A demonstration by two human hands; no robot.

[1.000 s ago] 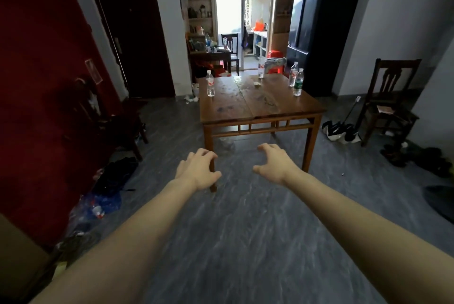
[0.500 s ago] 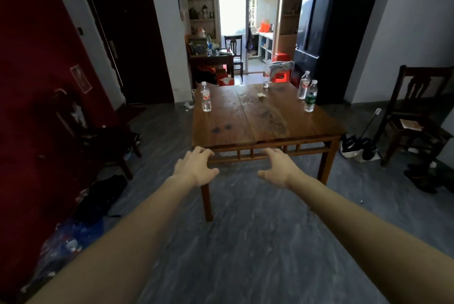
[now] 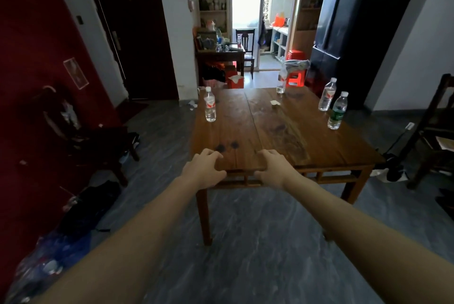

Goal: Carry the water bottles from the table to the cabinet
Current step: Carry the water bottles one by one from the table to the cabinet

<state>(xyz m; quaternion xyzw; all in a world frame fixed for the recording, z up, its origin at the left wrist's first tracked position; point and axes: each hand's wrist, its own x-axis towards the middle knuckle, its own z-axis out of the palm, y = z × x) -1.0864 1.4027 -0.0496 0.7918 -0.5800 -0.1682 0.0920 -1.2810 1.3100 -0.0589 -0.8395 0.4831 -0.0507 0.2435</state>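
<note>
A brown wooden table [image 3: 275, 132] stands ahead of me with several clear water bottles on it. One red-labelled bottle [image 3: 210, 105] is at the far left, another [image 3: 281, 81] at the far edge, a third [image 3: 327, 94] at the right, and a green-labelled bottle [image 3: 337, 110] beside it. My left hand [image 3: 204, 170] and my right hand [image 3: 275, 168] reach forward side by side over the table's near edge, fingers loosely curled, holding nothing. All the bottles are well beyond both hands.
A dark chair [image 3: 434, 132] stands right of the table and another dark chair [image 3: 86, 136] against the red wall at left. A black fridge [image 3: 344, 21] is behind the table. Bags [image 3: 61, 242] lie on the grey floor at left; a small table and a chair [image 3: 247, 44] sit by the doorway.
I have moved closer to the table. It looms larger, and both hands, which were over the floor, are now over its near edge.
</note>
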